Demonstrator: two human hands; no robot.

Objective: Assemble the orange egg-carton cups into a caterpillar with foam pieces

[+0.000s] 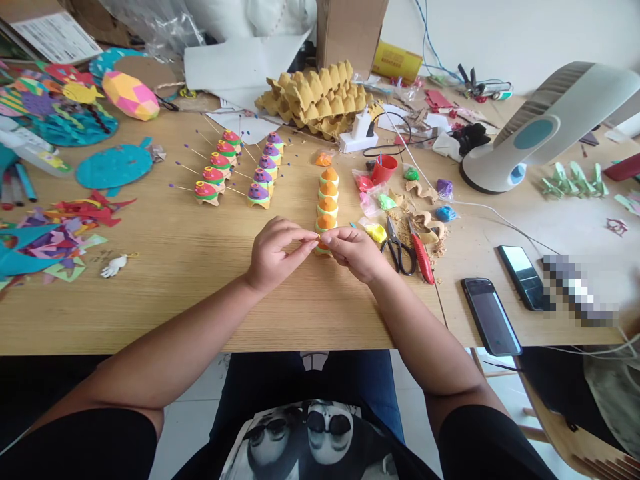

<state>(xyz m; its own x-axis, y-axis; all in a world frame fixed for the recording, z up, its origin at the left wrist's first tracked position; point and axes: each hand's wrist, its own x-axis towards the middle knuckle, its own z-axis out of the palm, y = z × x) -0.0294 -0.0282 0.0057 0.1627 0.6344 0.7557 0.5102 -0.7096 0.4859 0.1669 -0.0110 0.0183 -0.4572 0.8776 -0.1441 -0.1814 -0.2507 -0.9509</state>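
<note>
My left hand [283, 253] and my right hand [353, 250] meet fingertip to fingertip above the near end of an egg-carton strip [328, 203]. Both hands are closed in a pinch, with a tiny yellow bit of clay [319, 237] where the fingertips meet. Orange clay caps and pale green bands cover the strip's bumps; its nearest bump is partly hidden by my fingers. To the left stand two finished-looking strips, one red and green [219, 167] and one purple and orange [266, 170], with pins sticking out sideways.
Black scissors [400, 253], a red-handled cutter [423, 253] and yellow clay [376, 232] lie right of my hands. Farther off are a red cup [384, 169], egg trays [317, 100] and a white fan-like device [535, 130]. A phone [491, 317] lies near the table edge.
</note>
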